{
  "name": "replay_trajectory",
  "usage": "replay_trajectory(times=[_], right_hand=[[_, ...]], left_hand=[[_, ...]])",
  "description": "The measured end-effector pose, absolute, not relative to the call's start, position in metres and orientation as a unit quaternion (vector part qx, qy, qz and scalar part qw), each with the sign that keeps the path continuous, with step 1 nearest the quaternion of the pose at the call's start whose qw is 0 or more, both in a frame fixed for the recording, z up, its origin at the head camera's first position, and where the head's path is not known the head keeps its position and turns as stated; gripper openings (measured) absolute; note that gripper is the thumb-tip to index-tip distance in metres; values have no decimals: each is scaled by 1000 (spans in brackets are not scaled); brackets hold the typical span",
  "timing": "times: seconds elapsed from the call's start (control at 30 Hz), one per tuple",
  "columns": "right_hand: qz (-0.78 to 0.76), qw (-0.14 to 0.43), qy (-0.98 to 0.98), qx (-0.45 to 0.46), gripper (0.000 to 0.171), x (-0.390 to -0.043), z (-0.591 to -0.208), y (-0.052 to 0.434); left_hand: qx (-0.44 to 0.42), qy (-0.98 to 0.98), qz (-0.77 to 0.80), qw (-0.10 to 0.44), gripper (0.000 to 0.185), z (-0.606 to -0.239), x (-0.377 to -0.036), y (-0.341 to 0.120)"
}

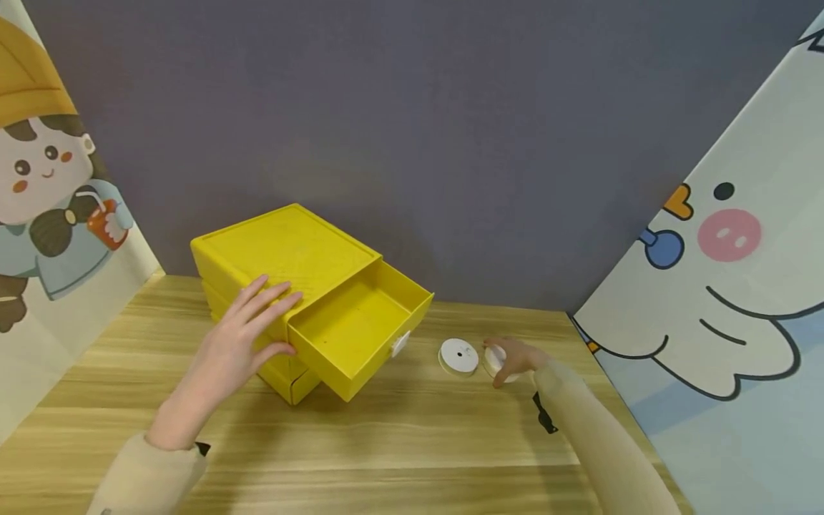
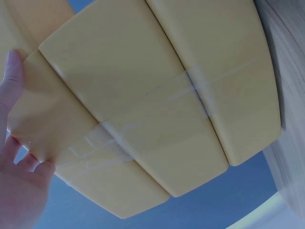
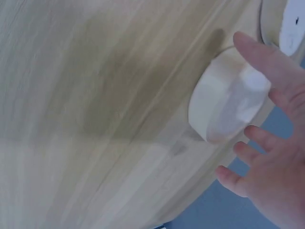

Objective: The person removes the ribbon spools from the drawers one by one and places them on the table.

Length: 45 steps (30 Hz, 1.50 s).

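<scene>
A person's right hand (image 1: 515, 360) cups its spread fingers around a ribbon spool (image 3: 228, 102) lying flat on the table (image 1: 412, 443), right of the open drawer (image 1: 360, 325); the left hand (image 1: 241, 336) rests flat, fingers straight, on the yellow drawer box (image 1: 283, 247), holding nothing.

Quick count of what's on the wooden table (image 1: 399, 443): one yellow drawer unit (image 1: 283, 250) at about 10 o'clock, with one drawer (image 1: 360, 322) pulled open and one white knob (image 1: 400, 344) on its front. Two ribbon spools over at 3 o'clock: one white spool (image 1: 458, 356) lying flat, and one second spool (image 1: 497, 360) right beside it under the fingers. Two hands in view, left hand (image 1: 241, 336) and right hand (image 1: 518, 357). Two cartoon panels, one at 9 o'clock (image 1: 45, 193), one at 3 o'clock (image 1: 734, 272).
</scene>
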State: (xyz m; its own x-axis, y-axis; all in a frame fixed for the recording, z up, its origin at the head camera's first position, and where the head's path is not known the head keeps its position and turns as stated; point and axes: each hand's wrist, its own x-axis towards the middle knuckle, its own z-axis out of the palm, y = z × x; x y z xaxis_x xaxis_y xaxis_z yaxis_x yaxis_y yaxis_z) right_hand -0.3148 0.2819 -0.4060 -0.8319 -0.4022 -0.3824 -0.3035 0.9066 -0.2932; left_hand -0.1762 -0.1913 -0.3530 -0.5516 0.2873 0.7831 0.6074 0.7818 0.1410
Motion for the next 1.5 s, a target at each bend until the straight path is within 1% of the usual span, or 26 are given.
replay_trajectory(times=[0.23, 0.47, 0.7, 0.83, 1.07, 1.33, 1.5], right_hand=[[-129, 228, 946, -191, 90, -314, -389, 282], [-117, 190, 948, -229, 88, -314, -374, 279], [-106, 181, 947, -243, 87, -311, -359, 267], [-87, 163, 948, -257, 85, -307, -352, 262], [-83, 141, 953, -256, 86, -297, -334, 253], [-96, 105, 942, -303, 83, -280, -314, 239], [-92, 95, 944, -303, 84, -266, -307, 226]], left_hand=[[-261, -854, -205, 399, 69, -352, -175, -192], [-261, -856, -205, 397, 68, -353, -176, -192], [-259, -857, -204, 396, 69, -353, -176, -192], [-258, -858, -206, 394, 68, -353, -176, -193], [-262, -856, -206, 396, 69, -354, -177, -192], [-261, -855, -212, 394, 69, -354, -176, -190], [-261, -855, -209, 397, 69, -354, -176, -191]])
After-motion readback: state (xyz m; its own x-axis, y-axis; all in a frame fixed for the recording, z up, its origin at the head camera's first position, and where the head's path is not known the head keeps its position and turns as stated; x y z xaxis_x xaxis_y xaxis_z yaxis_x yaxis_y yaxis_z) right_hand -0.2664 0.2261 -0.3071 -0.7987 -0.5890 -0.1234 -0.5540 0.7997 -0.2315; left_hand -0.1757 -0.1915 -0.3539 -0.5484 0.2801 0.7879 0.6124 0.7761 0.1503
